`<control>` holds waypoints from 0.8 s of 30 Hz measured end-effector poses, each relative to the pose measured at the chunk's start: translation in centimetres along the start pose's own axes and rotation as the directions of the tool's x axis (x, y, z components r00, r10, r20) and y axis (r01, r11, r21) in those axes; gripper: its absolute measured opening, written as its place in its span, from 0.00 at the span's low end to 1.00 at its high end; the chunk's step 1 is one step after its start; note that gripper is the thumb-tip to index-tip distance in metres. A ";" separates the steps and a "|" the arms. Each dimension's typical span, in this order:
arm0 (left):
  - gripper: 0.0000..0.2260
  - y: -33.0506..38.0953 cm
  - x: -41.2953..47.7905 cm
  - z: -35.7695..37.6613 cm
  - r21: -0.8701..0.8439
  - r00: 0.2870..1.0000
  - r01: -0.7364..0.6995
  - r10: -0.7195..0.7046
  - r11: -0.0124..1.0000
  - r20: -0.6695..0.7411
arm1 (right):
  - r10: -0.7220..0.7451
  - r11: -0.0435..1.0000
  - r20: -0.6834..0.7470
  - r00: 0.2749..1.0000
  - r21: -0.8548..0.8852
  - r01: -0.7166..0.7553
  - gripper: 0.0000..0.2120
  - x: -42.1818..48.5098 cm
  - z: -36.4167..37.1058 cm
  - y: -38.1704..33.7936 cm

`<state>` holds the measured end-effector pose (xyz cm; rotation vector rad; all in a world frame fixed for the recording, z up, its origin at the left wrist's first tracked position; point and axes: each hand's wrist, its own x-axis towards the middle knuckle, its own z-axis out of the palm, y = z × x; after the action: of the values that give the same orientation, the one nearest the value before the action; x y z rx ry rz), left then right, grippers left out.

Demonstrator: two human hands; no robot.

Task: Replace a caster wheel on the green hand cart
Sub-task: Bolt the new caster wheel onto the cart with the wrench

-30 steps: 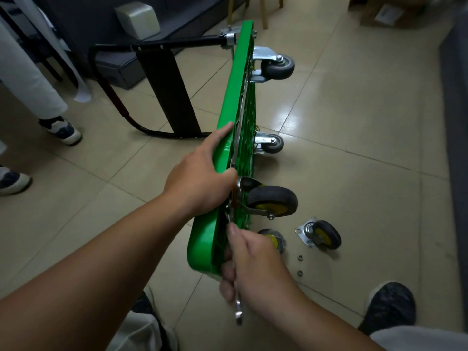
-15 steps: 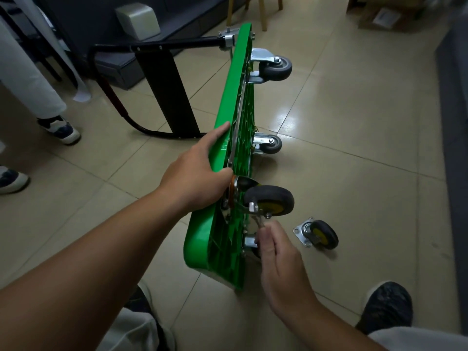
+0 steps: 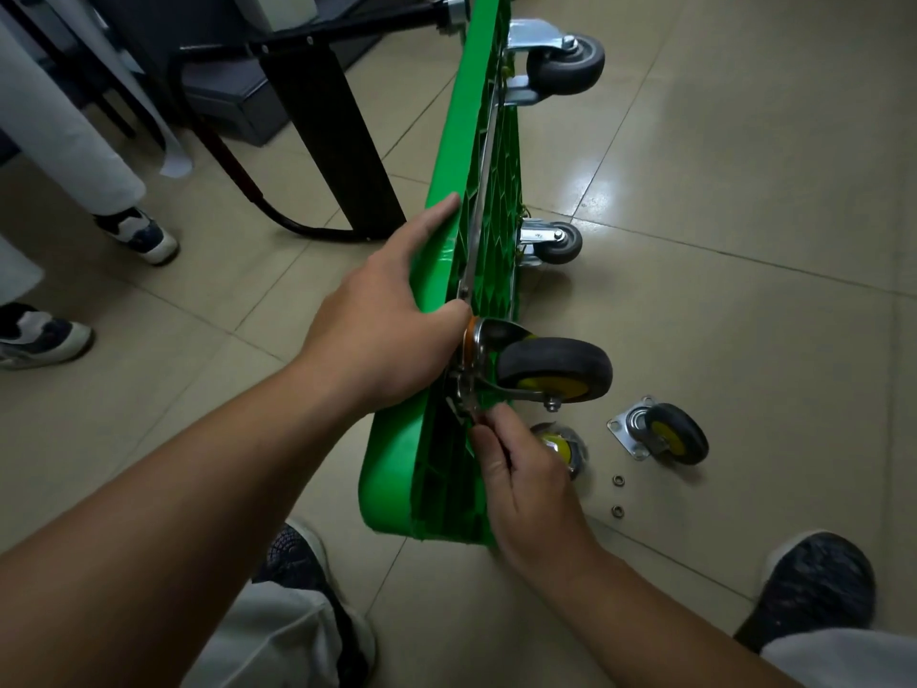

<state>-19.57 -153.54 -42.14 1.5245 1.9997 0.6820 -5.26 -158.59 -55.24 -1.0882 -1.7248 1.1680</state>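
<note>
- The green hand cart [image 3: 389, 469] stands on its long edge on the tiled floor [image 3: 744, 191], with its ribbed underside facing right and its black handle [image 3: 278, 216] folded out to the left.
- The left hand [image 3: 382, 330] steadies the cart from above. Its grip is closed on the upper rim of the deck, with one digit lying straight along the green face and the others curled over the edge.
- The right hand [image 3: 526, 484] reaches in from below. Its grip is narrow, thumb and fingertips pinching a small metal piece [image 3: 459, 404] at the lower corner of a caster's mounting plate. I cannot tell whether that piece is a fastener or a tool.
- That caster wheel [image 3: 556, 372], black with a yellow hub, sits against the underside near the cart's close end, just right of the left hand.
- A second yellow-hubbed caster [image 3: 560, 444] shows partly behind the right hand, low by the floor.
- A loose caster [image 3: 662, 434] lies on the floor to the right, apart from the cart, with two nuts [image 3: 618, 480] near it.
- Two grey casters [image 3: 565, 67] are on the far end of the cart.
- Dark shoes [image 3: 818, 583] show at the bottom, and another person's sneakers [image 3: 139, 233] at the left.
</note>
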 end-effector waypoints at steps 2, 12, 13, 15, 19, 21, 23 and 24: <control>0.37 0.2 -0.2 0.0 -0.005 1.000 0.003 -0.003 1.000 -0.001 | -0.021 1.000 0.037 0.999 0.010 0.020 0.11 0.0 -0.3 -0.1; 0.37 0.6 -0.4 0.3 0.021 0.999 0.020 -0.019 1.000 -0.032 | 0.286 0.929 0.175 0.942 0.190 -0.318 0.21 -1.4 -1.3 -4.5; 0.36 0.5 -0.3 0.3 0.028 0.999 0.015 -0.014 1.000 -0.036 | 0.341 0.891 0.223 0.913 0.233 -0.390 0.22 -1.4 -1.5 -5.7; 0.36 0.3 -0.3 0.2 0.046 0.999 0.006 -0.004 0.999 -0.045 | 0.441 0.766 0.334 0.833 0.344 -0.543 0.23 -1.0 -2.1 -8.0; 0.36 0.1 -0.1 0.0 0.070 0.999 0.006 -0.002 0.998 -0.049 | 0.516 0.494 0.512 0.687 0.477 -0.727 0.19 0.3 -3.6 -10.7; 0.37 0.2 -0.2 0.0 0.061 0.999 0.008 -0.005 0.998 -0.043 | 0.514 0.534 0.513 0.688 0.435 -0.724 0.19 0.1 -4.0 -11.7; 0.37 0.1 -0.2 -0.1 0.045 0.999 0.004 -0.002 0.999 -0.032 | 0.524 0.639 0.416 0.743 0.386 -0.666 0.20 -0.8 -3.7 -11.5; 0.37 0.1 -0.2 -0.1 0.044 1.000 0.003 -0.002 0.999 -0.028 | 0.492 0.749 0.314 0.812 0.322 -0.579 0.22 -1.5 -3.6 -11.1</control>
<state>-19.52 -153.73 -42.02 1.5452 2.0493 0.6659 -3.94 -161.34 -43.87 -1.2696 -1.2360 1.9714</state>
